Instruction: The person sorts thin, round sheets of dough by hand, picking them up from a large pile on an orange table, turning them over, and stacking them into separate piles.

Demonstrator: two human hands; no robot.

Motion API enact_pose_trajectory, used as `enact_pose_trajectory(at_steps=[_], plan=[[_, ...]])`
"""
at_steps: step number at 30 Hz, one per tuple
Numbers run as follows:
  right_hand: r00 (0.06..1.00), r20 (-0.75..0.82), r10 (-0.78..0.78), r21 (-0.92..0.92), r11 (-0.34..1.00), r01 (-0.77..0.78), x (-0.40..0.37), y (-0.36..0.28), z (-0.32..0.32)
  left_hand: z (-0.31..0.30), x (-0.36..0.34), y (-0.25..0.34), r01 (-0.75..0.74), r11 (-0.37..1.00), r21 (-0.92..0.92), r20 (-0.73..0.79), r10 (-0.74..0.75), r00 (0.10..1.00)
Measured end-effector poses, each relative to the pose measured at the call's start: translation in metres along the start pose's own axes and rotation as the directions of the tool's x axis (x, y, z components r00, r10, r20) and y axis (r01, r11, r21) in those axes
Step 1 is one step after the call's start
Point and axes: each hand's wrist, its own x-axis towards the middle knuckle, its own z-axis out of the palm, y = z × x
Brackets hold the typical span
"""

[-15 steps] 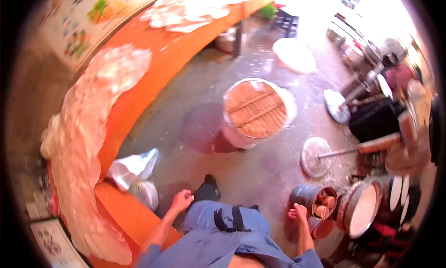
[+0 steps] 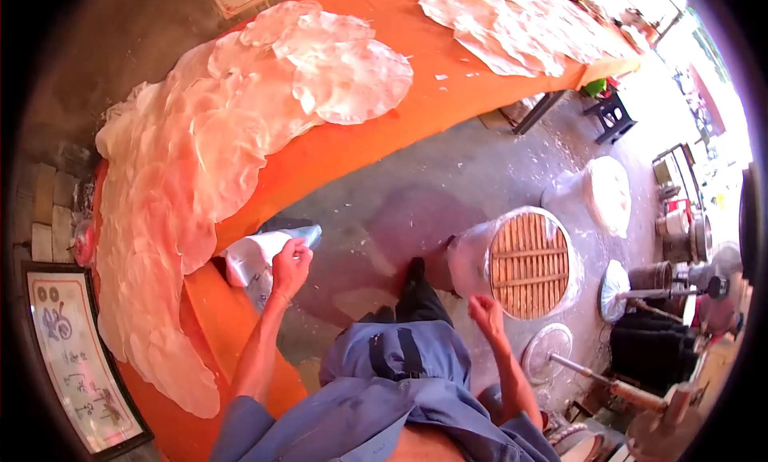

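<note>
My left hand (image 2: 292, 267) is raised near the inner edge of the orange table (image 2: 320, 154), its fingers curled together; whatever they may hold is too small to make out. Beside it, in part behind it, lies a whitish plastic bag (image 2: 246, 258). My right hand (image 2: 487, 314) hangs with bent fingers near the lower left rim of a round tub wrapped in plastic, topped by a slatted wooden lid (image 2: 528, 266). Thin pale round sheets (image 2: 200, 150) overlap in a long heap on the orange table.
More pale sheets (image 2: 512, 22) cover the table's far part. Another plastic-covered tub (image 2: 606, 196) stands beyond the lidded one. A round base with a pole (image 2: 548, 354), black stool (image 2: 612, 116) and cluttered pots are at the right. A framed picture (image 2: 80, 354) is at lower left.
The view has turned left and moved closer to the table, so the lidded tub now appears farther right. Both hands have come up and forward, the right one near the tub.
</note>
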Motion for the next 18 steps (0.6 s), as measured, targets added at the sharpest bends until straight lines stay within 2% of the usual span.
enact_pose_trajectory(at_steps=[2,4,6,7,8,10,11,13,16,18], plan=[[0.973,0.011,-0.232,0.078,0.970,0.230,0.077,-0.059,0.006,-0.006,0.029,0.013,-0.017,1.000,-0.026,-0.058,0.016,0.998],[0.955,0.144,-0.260,0.152,0.959,0.238,0.132,-0.174,0.007,-0.009,0.059,0.026,-0.039,0.999,-0.008,-0.096,0.038,0.995],[0.968,0.107,-0.227,0.277,0.942,0.190,0.196,-0.250,0.028,-0.006,0.092,0.030,-0.088,0.995,0.046,-0.135,0.093,0.986],[0.956,0.157,-0.247,0.354,0.918,0.179,0.238,-0.277,0.037,-0.006,0.108,0.030,-0.094,0.993,0.070,-0.135,0.103,0.985],[0.944,0.212,-0.254,0.427,0.893,0.144,0.271,-0.299,0.048,-0.006,0.119,0.038,-0.018,0.999,0.031,-0.148,0.023,0.989],[0.963,0.166,-0.213,0.557,0.826,0.086,0.325,-0.347,0.073,-0.004,0.139,0.046,0.040,0.999,0.034,-0.130,-0.036,0.991],[0.966,0.164,-0.201,0.576,0.814,0.071,0.356,-0.364,0.083,-0.003,0.147,0.045,-0.001,0.993,0.115,-0.135,0.016,0.991],[0.972,0.176,-0.157,0.606,0.795,0.019,0.404,-0.380,0.112,-0.003,0.163,0.050,0.007,0.991,0.136,-0.160,0.015,0.987],[0.983,0.171,-0.068,0.506,0.862,-0.029,0.433,-0.388,0.137,-0.005,0.166,0.052,0.047,0.989,0.140,-0.229,-0.014,0.973],[0.981,0.189,0.048,0.480,0.867,-0.134,0.435,-0.407,0.135,-0.011,0.180,0.055,0.079,0.987,0.141,-0.284,-0.036,0.958]])
